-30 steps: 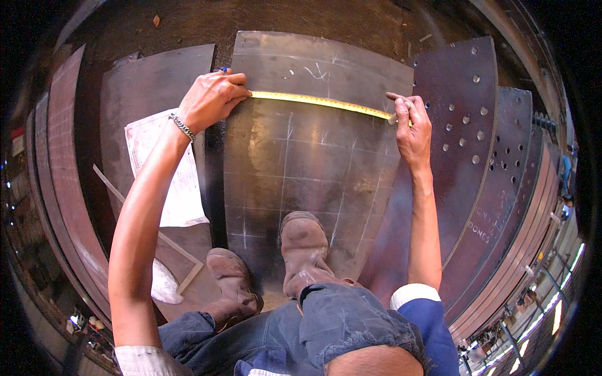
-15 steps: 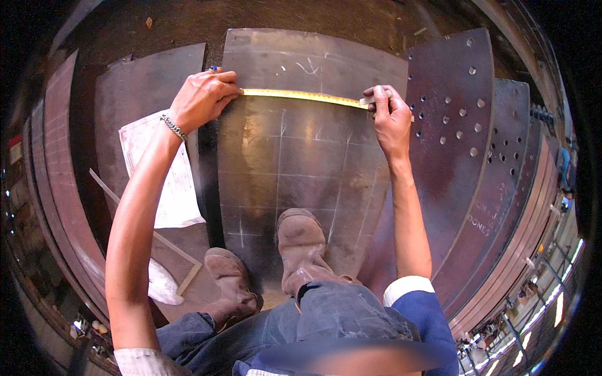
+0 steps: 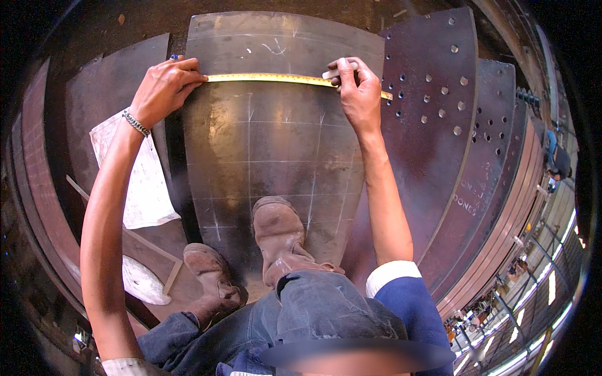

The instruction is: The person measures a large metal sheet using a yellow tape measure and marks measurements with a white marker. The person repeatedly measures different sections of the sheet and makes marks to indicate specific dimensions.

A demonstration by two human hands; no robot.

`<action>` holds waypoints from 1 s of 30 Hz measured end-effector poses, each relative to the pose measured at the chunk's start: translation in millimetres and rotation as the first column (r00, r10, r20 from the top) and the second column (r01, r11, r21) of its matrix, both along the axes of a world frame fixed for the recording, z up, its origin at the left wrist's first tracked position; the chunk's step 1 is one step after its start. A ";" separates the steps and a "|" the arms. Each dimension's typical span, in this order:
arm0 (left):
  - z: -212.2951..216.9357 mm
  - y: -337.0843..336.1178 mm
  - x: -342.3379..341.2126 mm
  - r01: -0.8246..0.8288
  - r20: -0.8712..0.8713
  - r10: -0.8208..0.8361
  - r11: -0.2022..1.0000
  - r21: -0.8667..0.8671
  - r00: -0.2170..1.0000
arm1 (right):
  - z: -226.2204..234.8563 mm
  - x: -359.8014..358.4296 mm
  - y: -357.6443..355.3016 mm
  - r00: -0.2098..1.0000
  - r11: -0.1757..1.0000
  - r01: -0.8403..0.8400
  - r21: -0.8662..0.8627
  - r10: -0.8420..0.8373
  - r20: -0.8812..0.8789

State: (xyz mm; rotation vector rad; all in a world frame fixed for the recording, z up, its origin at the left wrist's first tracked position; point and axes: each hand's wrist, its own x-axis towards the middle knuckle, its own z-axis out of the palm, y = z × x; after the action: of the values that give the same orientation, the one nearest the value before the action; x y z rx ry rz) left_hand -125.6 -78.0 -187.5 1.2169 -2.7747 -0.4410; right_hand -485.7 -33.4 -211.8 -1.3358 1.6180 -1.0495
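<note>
A yellow tape measure blade (image 3: 269, 78) lies stretched across a dark steel plate (image 3: 219, 37) marked with white chalk lines. At the plate's left edge, my left hand (image 3: 164, 88) pinches one end of the blade. A small blue tip (image 3: 174, 57) shows behind its knuckles; what it belongs to is hidden. My right hand (image 3: 359, 97) holds a whitish stick of chalk (image 3: 339, 70) between thumb and fingers, right at the blade near the plate's right edge. Past that hand the blade's free end sticks out over the neighbouring plate.
Steel plates with drilled holes (image 3: 433, 138) overlap on the right. To the left, a paper drawing (image 3: 147, 188) lies on another plate (image 3: 116, 81), beside a metal square (image 3: 153, 247). My boots (image 3: 276, 229) stand at the near side. A person (image 3: 557, 156) is at the far right.
The whole view has shifted, so everything sits further left and higher. More of the tape's free end shows beyond my right hand, and the chalk has tilted up slightly. Both grips persist.
</note>
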 end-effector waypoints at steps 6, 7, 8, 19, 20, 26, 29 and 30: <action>-3.4 0.5 2.8 -0.017 0.023 0.017 1.000 -0.007 1.000 | -1.3 -1.1 -0.4 1.000 0.999 -0.010 0.031 0.010 0.009; -3.3 0.5 2.2 -0.022 0.030 0.022 1.000 -0.008 0.999 | -1.6 -2.2 0.0 1.000 0.999 -0.014 0.038 0.014 0.010; -3.9 0.2 2.2 -0.021 0.027 0.021 1.000 -0.005 0.999 | -1.8 -3.3 0.2 1.000 0.999 -0.010 0.038 0.009 0.008; -1.4 -0.4 1.3 -0.015 0.024 0.014 1.000 0.018 1.000 | 0.5 -42.8 -6.1 0.944 0.966 0.107 -0.236 -0.174 -0.282; -2.3 -0.6 1.4 -0.014 0.021 0.014 1.000 0.014 1.000 | 7.1 -46.1 -3.4 0.950 0.976 0.148 -0.161 -0.186 -0.252; -4.8 0.1 2.4 -0.010 0.026 0.010 1.000 -0.009 1.000 | 10.3 -91.2 7.6 0.759 0.983 -0.119 -0.139 0.000 -0.651; -2.9 0.1 2.1 -0.012 0.025 0.012 1.000 -0.004 1.000 | 11.0 -97.2 17.2 0.710 0.981 -0.191 -0.043 0.107 -0.696; -2.3 0.1 2.3 -0.013 0.027 0.013 1.000 -0.002 1.000 | 11.9 -96.1 21.3 0.706 0.979 -0.202 -0.024 0.128 -0.697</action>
State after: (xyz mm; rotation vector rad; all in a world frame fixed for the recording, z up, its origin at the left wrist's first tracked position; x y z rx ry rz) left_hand -123.3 -77.9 -189.9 1.2490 -2.7873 -0.4241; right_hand -581.9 -12.2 -200.0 -2.0729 1.9267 -0.5259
